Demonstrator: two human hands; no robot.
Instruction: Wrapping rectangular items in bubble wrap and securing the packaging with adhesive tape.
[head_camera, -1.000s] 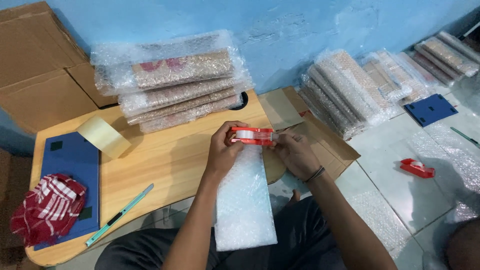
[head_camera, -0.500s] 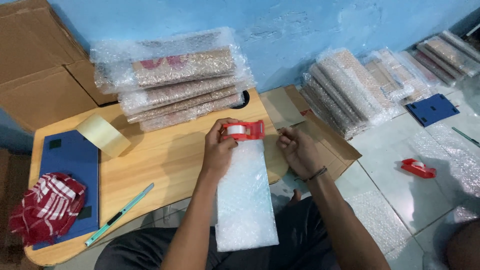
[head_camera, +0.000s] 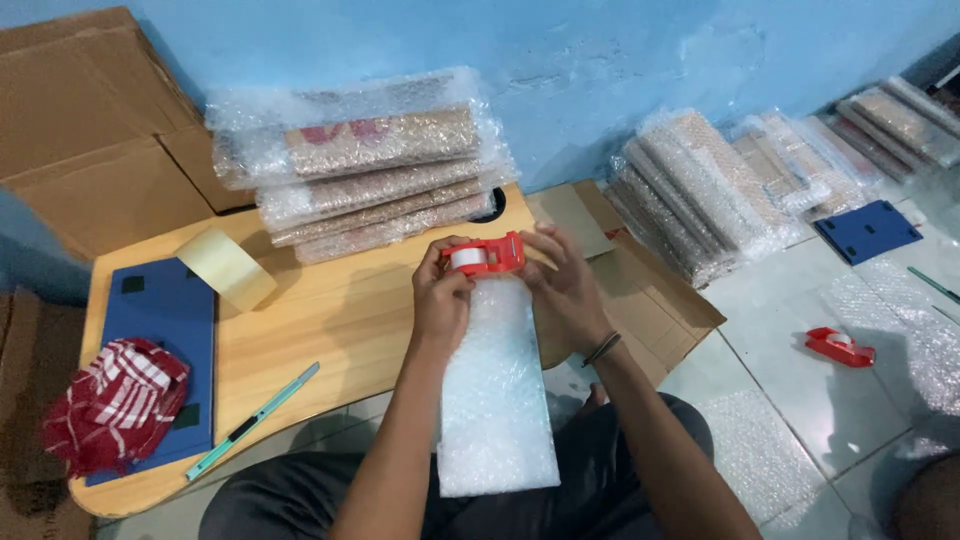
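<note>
i am holding a red tape dispenser (head_camera: 487, 256) at the bench's (head_camera: 340, 320) near edge, left hand (head_camera: 441, 296) fingers clamped on it, right hand (head_camera: 562, 285) fingers pressing the bubble-wrapped parcel's (head_camera: 495, 400) top end, seemingly to steady it.

Bare wood is lying open on the table (head_camera: 330, 320) at frame centre-left. A stack of bubble-wrapped packs (head_camera: 360, 165) is blocking the upper middle, just behind both hands. A tape roll (head_camera: 226, 268) and blue board (head_camera: 165, 330) are crowding the left, with a red-striped cloth (head_camera: 115, 400) and a cutter (head_camera: 252, 420) lower left. Floor tiles (head_camera: 800, 400) at right are staying mostly open around a red dispenser (head_camera: 840, 347).
</note>
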